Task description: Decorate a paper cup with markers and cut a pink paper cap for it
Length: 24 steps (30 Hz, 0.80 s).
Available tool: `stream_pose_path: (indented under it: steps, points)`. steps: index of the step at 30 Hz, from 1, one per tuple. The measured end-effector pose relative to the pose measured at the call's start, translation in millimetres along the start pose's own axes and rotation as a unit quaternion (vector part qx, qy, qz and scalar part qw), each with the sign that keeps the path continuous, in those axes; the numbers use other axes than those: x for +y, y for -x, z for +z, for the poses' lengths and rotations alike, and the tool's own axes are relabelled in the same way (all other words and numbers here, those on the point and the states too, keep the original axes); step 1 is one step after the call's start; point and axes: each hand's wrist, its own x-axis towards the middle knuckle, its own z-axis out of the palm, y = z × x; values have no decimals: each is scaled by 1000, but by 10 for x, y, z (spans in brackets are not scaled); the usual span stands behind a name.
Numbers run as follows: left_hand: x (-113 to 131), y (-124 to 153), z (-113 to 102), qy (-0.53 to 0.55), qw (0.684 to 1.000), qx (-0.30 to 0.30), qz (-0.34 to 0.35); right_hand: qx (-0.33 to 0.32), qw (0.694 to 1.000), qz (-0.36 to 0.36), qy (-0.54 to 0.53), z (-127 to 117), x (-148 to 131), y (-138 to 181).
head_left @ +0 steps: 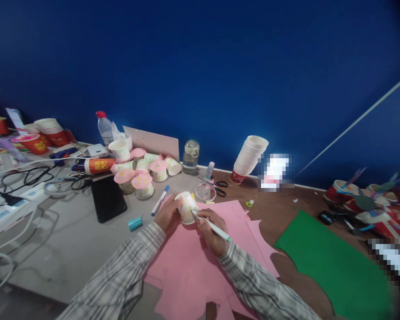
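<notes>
Left hand (168, 216) fingers clamp a paper cup (187, 208), likely steadying it — right hand (214, 227) fingers pinch a marker (221, 233) at its wall.

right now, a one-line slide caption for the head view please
Left hand holds a patterned paper cup while the right hand holds a white marker to its side, over pink paper.

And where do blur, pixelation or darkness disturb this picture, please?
Head view: pixelation covers bright patches beside the tall cup stack and at lower right; the upper right corner falls to black; the held cup has soft-looking print.
</notes>
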Motion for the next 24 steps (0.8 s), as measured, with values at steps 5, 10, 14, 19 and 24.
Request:
stream_pose_path:
  steps: [5, 10, 14, 19, 24]
  points:
    - [8, 9, 11, 2, 1000, -1, -1, 6, 1000, 8, -4, -3, -13, 7]
    - [13, 7, 16, 4, 1000, 2, -8, 29, 995, 79, -55, 7, -38, 10]
    - [15, 5, 21, 4, 1000, 4, -3, 41, 992, 94, -68, 18, -42, 4]
    - [10, 12, 12, -1, 1000, -1, -3, 31, 991, 96, -83, 12, -36, 12]
    - [3, 0, -11, -5, 1000, -1, -3, 24, 992, 84, -86, 7, -41, 18]
